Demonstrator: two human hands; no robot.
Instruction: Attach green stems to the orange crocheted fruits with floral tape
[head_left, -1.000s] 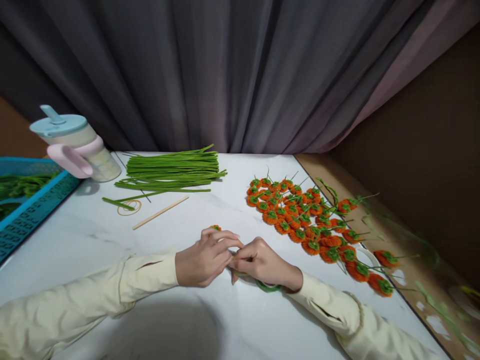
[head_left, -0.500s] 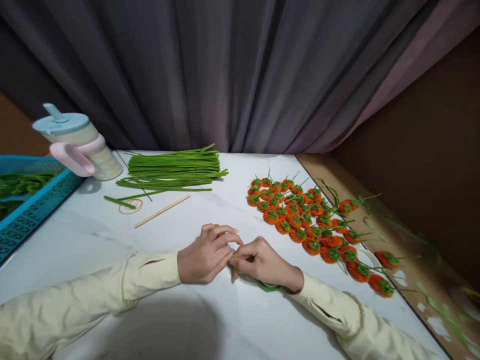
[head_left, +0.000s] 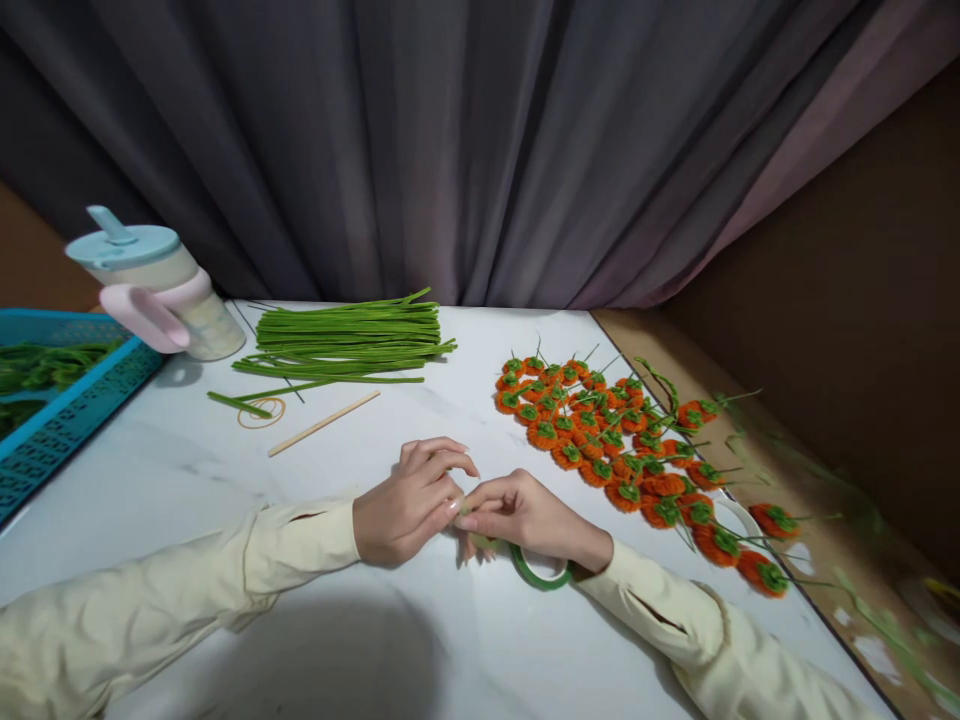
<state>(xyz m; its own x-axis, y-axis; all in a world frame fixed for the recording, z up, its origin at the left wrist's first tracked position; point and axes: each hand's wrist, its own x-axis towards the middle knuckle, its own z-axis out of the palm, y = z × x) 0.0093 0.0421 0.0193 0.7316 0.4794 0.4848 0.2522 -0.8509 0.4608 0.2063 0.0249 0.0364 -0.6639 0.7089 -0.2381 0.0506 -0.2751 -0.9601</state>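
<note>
My left hand (head_left: 412, 500) is closed, its thumb and fingers pinching near the fingertips of my right hand (head_left: 525, 515). My right hand also pinches, and a small pale green bit (head_left: 462, 508) shows between the two hands. The rest of what they hold is covered by my fingers. Just below my right hand, a ring of green tape (head_left: 541, 580) lies on the white marbled table (head_left: 480, 650). To the right spreads a cluster of small orange fuzzy persimmon-like pieces (head_left: 566, 455) with green tops and thin wire stems.
A bundle of green pipe cleaners (head_left: 349, 330) lies at the back. Nearer are a wooden stick (head_left: 324, 424) and rubber bands (head_left: 262, 413). At left stand a lidded tumbler (head_left: 214, 320) and a blue basket (head_left: 75, 440) holding green pieces. A white ring (head_left: 739, 517) lies at the right edge.
My fingertips have drawn slightly apart, and my right hand has shifted a little to the right. More of the green tape ring now shows; the orange spot by my left fingers is hidden.
</note>
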